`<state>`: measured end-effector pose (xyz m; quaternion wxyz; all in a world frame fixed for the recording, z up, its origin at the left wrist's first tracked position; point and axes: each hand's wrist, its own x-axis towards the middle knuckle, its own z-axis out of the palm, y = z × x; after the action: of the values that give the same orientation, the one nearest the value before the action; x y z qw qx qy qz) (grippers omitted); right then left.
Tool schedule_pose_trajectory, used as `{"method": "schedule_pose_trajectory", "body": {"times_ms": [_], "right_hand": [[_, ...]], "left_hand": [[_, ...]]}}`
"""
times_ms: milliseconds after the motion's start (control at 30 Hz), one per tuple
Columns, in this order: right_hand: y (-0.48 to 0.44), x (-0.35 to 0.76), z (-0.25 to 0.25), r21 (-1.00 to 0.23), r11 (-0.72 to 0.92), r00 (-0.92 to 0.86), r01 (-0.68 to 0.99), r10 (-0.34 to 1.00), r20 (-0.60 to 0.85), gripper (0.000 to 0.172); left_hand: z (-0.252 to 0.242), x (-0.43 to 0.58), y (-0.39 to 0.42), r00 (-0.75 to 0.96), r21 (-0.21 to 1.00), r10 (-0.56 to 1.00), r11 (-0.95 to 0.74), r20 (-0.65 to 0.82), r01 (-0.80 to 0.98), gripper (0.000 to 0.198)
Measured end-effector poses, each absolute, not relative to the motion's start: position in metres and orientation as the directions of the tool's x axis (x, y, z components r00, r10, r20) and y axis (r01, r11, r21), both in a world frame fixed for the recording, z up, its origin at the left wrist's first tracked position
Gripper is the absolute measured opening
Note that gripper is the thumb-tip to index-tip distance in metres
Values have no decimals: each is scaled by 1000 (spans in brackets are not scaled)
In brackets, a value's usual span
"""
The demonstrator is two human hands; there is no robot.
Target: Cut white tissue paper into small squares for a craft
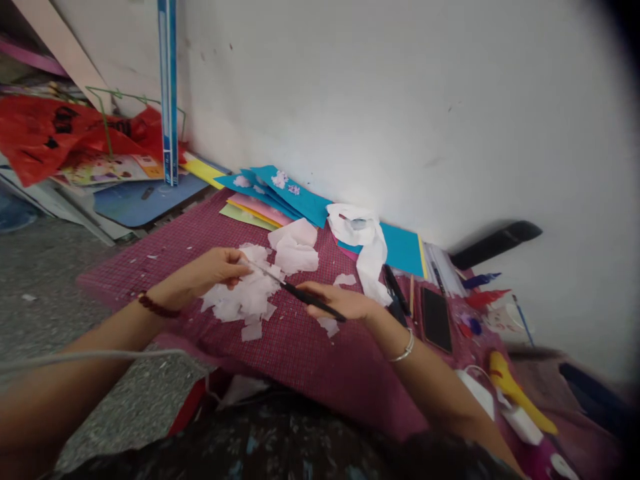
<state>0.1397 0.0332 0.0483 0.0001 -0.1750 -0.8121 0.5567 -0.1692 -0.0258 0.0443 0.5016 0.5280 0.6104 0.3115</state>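
My left hand (225,267) has its fingertips closed in a pinch, apparently on a small piece of white paper, just above a loose heap of white paper pieces (245,293). My right hand (340,301) is wrapped around black-handled scissors (305,295), seen almost edge-on. Their thin silver blades point left and reach to my left fingertips. Larger white paper sheets (296,247) lie just behind the heap. A small scrap (329,325) sits under my right hand.
Blue cards with pale paper bits (290,193) lean by the wall, above pink and yellow sheets. A white paper strip roll (367,233) trails forward. A dark phone (437,320), pens and a yellow-handled tool (520,393) lie right. A cable (100,357) crosses near my left forearm.
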Motion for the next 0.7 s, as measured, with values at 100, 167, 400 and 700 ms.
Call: {"method": "schedule_pose_trajectory", "body": {"times_ms": [100,167,400,700], "right_hand": [[32,168,43,-975,142,-950,169,289,-122,67],[27,185,38,-994,59,-940,91,334,-66,67],[9,216,24,-999,-32,-934,-20,357,8,69],[-2,229,24,-994,-73,-922,-83,385,49,60]], "left_hand": [[47,-176,-25,-49,828,992,121,-113,548,27],[48,-176,-22,-88,695,994,17,67,719,34],[52,-119,-10,213,928,976,-112,36,355,75],[66,-57,-3,234,946,963,52,-132,320,15]]}}
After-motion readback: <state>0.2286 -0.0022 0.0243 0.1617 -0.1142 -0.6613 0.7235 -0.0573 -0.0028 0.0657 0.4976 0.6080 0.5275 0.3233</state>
